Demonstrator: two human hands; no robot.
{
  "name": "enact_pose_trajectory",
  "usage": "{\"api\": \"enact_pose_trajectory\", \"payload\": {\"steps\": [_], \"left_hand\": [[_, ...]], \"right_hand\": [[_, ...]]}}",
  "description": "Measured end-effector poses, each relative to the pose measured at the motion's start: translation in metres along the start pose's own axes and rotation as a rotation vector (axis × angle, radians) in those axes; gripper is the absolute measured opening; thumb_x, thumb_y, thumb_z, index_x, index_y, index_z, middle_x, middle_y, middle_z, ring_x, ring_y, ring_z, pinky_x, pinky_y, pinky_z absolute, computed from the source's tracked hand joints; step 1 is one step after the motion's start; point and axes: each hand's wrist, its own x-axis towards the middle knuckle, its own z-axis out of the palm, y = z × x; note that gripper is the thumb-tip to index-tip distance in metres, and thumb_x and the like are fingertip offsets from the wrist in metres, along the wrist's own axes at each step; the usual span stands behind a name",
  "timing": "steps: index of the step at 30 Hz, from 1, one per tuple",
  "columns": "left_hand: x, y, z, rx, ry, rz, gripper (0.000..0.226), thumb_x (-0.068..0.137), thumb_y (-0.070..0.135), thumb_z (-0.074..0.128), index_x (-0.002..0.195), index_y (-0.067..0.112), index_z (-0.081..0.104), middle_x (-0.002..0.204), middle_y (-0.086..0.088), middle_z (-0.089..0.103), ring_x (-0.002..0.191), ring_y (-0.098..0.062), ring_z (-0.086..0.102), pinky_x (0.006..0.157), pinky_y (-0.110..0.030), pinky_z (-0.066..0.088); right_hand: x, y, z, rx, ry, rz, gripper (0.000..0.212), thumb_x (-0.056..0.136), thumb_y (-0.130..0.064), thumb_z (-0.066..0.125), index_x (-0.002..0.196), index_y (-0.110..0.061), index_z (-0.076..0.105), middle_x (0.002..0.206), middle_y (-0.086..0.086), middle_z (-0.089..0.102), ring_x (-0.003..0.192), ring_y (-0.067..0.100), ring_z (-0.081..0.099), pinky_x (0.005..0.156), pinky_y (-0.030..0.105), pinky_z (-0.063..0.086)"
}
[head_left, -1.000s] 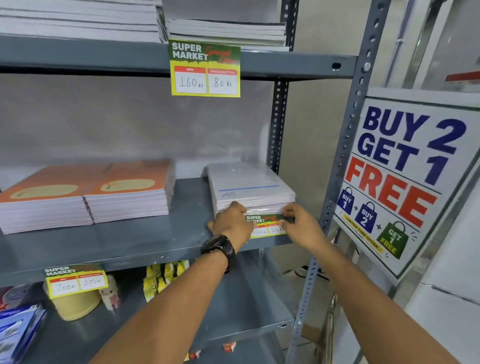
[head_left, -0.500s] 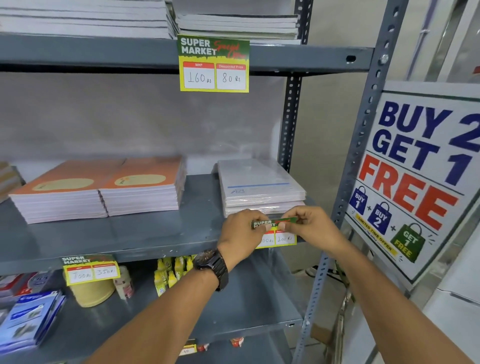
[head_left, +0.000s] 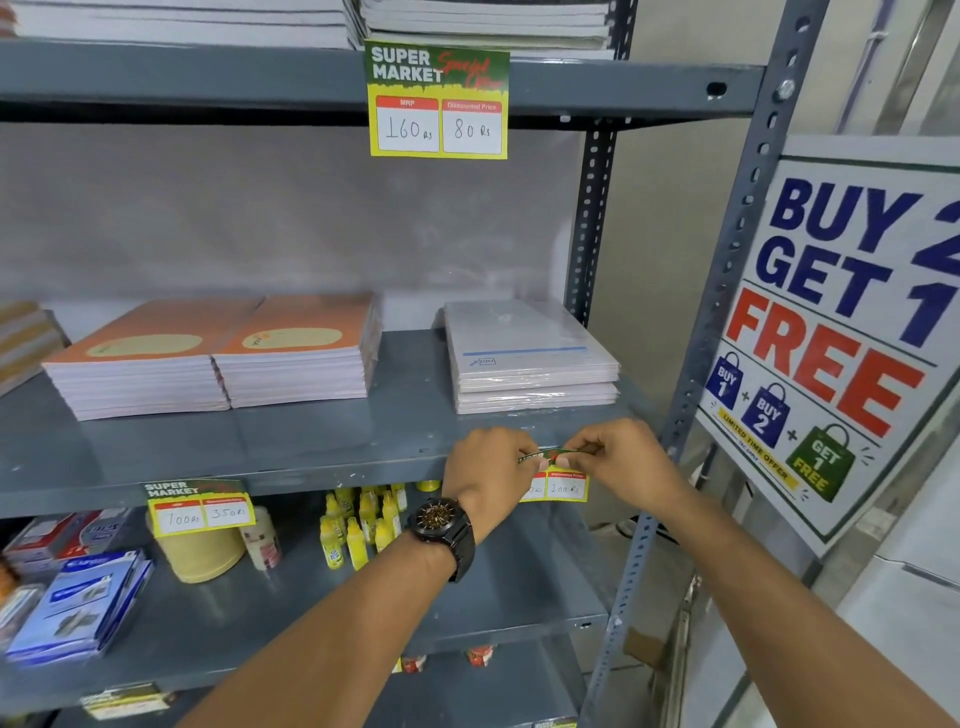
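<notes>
Pinching the price tag (head_left: 565, 486) by its bent top edge, left hand (head_left: 491, 467) and right hand (head_left: 626, 460) at either end.

Shop, price tags (head_left: 438, 101), offer sign (head_left: 852, 322)

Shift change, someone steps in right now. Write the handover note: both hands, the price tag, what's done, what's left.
Left hand: pinches the top left of the green-and-yellow paper price tag.
Right hand: pinches its top right.
Tag: at the front edge of the grey metal shelf, below the plastic-wrapped stack of white notebooks. Its top strip is bent back and its price boxes hang below the edge.
Done: tag lined up under its stack.
Left: probably press the strip onto the shelf and let go. Whether it is stuck cannot be seen.
</notes>
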Motion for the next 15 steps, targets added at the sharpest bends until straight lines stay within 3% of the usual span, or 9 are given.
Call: {"api": "enact_pose_trajectory", "payload": {"steps": [9,15], "left_hand": [[0.003,-0.001,0.005,0.063,0.003,-0.034,0.017,0.083,0.042,0.066,0.092,0.028,0.068,0.092,0.003,0.074,0.084,-0.025,0.066,0.071,-0.038,0.056],[0.005,-0.002,0.011,0.142,0.042,0.014,0.019,0.084,0.044,0.064,0.090,0.026,0.063,0.089,0.002,0.073,0.082,-0.027,0.065,0.067,-0.036,0.054]], "right_hand": [[0.001,0.007,0.018,-0.041,0.109,0.046,0.012,0.074,-0.022,0.081,0.073,-0.023,0.069,0.066,-0.008,0.071,0.065,0.007,0.067,0.065,0.029,0.055],[-0.002,0.009,0.023,-0.128,0.204,-0.008,0.013,0.076,-0.027,0.078,0.075,-0.024,0.066,0.066,-0.009,0.070,0.062,0.010,0.063,0.059,0.025,0.050]]}}
